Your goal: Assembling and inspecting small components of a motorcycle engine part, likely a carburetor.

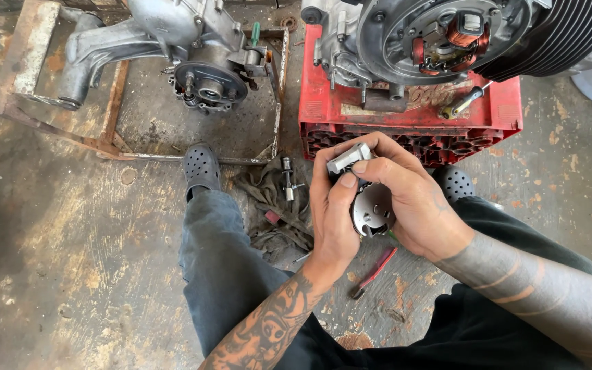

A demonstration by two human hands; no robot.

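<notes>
Hands meet at centre frame, both closed on one small assembly: a round, perforated grey metal plate (373,209) with a pale grey rectangular metal block (348,157) at its top. Left hand (334,212) wraps the plate's left edge, thumb pressing up against the block. Right hand (405,199) cups the plate from the right, fingers curled over the block's far side. Part sits above the person's lap, near side of the red plastic crate (508,109).

Step in hand, as I read it: seating or adjusting the block on the plate, off the engine. Finned grey engine with exposed copper-wound stator (447,38) rests on the crate, far right; second bare grey engine casing (193,62) sits in a rusty steel frame (114,103), far left.

Next move likely calls for steady thumb pressure with the plate kept square. Red-handled screwdriver (375,270) lies on the floor just near of the hands; dirty rag with a small metal shaft (286,181) lies just left.
</notes>
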